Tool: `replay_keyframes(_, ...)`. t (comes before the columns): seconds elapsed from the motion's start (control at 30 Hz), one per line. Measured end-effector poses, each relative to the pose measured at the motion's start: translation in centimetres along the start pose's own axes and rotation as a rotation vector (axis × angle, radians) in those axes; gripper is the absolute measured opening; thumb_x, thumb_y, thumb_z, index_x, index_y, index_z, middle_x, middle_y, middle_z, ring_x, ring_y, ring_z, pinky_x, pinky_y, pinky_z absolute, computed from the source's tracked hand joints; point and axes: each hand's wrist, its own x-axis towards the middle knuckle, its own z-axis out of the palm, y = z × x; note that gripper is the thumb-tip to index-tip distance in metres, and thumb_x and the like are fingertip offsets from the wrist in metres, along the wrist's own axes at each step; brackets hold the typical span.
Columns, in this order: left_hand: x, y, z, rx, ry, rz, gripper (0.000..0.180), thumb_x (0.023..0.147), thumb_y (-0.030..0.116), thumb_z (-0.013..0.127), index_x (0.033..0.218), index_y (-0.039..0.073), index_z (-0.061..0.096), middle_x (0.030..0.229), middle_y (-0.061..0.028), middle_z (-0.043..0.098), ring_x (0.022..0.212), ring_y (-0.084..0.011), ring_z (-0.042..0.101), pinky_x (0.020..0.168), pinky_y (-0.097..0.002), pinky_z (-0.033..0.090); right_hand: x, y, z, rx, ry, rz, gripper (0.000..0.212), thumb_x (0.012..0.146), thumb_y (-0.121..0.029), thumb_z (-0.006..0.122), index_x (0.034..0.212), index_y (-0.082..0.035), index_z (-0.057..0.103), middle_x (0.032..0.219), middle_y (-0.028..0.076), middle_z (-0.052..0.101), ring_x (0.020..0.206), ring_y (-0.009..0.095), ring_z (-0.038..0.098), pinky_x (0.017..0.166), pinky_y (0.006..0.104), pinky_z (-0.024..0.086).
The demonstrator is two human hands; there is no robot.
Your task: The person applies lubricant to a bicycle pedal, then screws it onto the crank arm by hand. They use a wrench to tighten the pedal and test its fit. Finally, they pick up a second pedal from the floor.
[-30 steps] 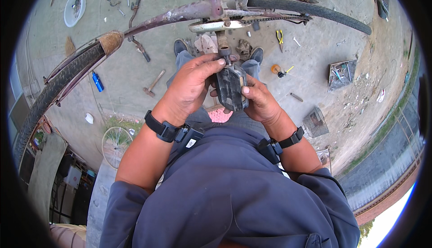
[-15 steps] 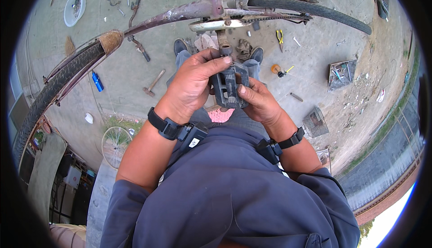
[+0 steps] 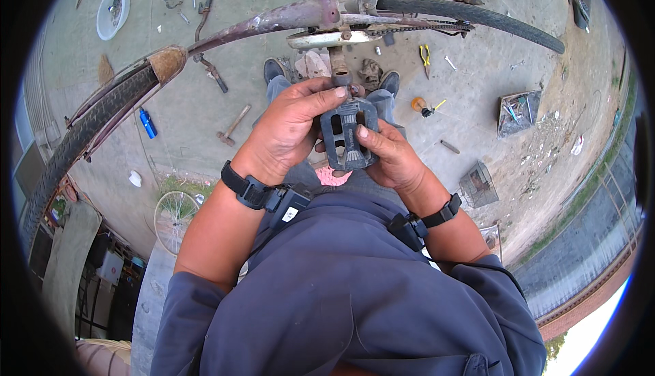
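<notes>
Just below the rusty crank arm (image 3: 337,61) in the head view, the black pedal (image 3: 351,145) is now showing its broad, slotted face, where a second ago it was standing tilted with a solid side toward the camera. The right hand (image 3: 394,156) is grasping the pedal's side, its thumb now pressing on the ribbed central bar rather than the edge. The left hand (image 3: 288,122) is pinching the upper end, much as before; its curled fingers are partly hiding, and whether the spindle is sitting in the crank hole I cannot tell. Dull, grooved and roughly rectangular, the pedal is framing long openings. Above, the bicycle frame (image 3: 269,22) is wearing chipped maroon paint, and a wooden-handled hammer (image 3: 235,124) is lying on the grey ground (image 3: 205,134)
</notes>
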Motion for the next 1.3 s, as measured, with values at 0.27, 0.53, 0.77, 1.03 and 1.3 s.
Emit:
replay_keyframes(0.27, 0.07, -0.04, 0.31, -0.039, -0.009, 0.027, 0.029, 0.098, 0.016, 0.058, 0.12, -0.001, 0.064, 0.108, -0.0091, 0.071, 0.098, -0.0173, 0.068, 0.087, -0.0316, 0.054, 0.14, -0.26, -0.15, -0.06, 0.03, 0.008, 0.049, 0.098, -0.03, 0.063, 0.134, 0.0, 0.048, 0.113, 0.016, 0.067, 0.102, 0.022, 0.067, 0.086, 0.0344, 0.056)
replay_keyframes(0.53, -0.06, 0.29, 0.18, -0.018, -0.018, 0.014, 0.03, 0.097, 0.015, 0.059, 0.122, -0.001, 0.062, 0.11, -0.0093, 0.07, 0.101, -0.0177, 0.067, 0.089, -0.0328, 0.053, 0.21, -0.7, -0.03, -0.052, 0.005, 0.022, 0.046, 0.098, -0.027, 0.063, 0.133, 0.0, 0.05, 0.111, 0.014, 0.067, 0.101, 0.022, 0.067, 0.085, 0.0343, 0.056)
replay_keyframes(0.77, -0.13, 0.47, 0.27, -0.021, -0.016, 0.03, 0.031, 0.097, 0.015, 0.06, 0.123, -0.002, 0.061, 0.112, -0.0096, 0.069, 0.103, -0.019, 0.066, 0.093, -0.0337, 0.051, 0.14, -0.51, -0.17, -0.243, 0.058, -0.051, 0.042, 0.099, -0.025, 0.061, 0.131, 0.0, 0.052, 0.115, 0.012, 0.066, 0.103, 0.023, 0.067, 0.089, 0.0366, 0.055)
replay_keyframes(1.03, 0.14, 0.1, 0.18, -0.026, -0.043, 0.04, 0.03, 0.097, 0.015, 0.061, 0.121, -0.002, 0.063, 0.113, -0.0084, 0.069, 0.104, -0.0184, 0.065, 0.094, -0.0331, 0.05, 0.2, -0.41, -0.44, -0.262, 0.102, -0.043, 0.042, 0.097, -0.025, 0.067, 0.128, 0.0, 0.054, 0.107, 0.004, 0.065, 0.096, 0.011, 0.062, 0.082, 0.0269, 0.052)
replay_keyframes(1.3, 0.27, -0.01, 0.26, -0.023, -0.012, 0.054, 0.031, 0.096, 0.016, 0.063, 0.121, -0.001, 0.063, 0.113, -0.0083, 0.069, 0.103, -0.0174, 0.066, 0.093, -0.0328, 0.051, 0.19, -0.71, -0.22, -0.295, 0.112, -0.048, 0.041, 0.097, -0.024, 0.067, 0.127, 0.001, 0.054, 0.107, 0.004, 0.065, 0.095, 0.01, 0.062, 0.082, 0.0264, 0.052)
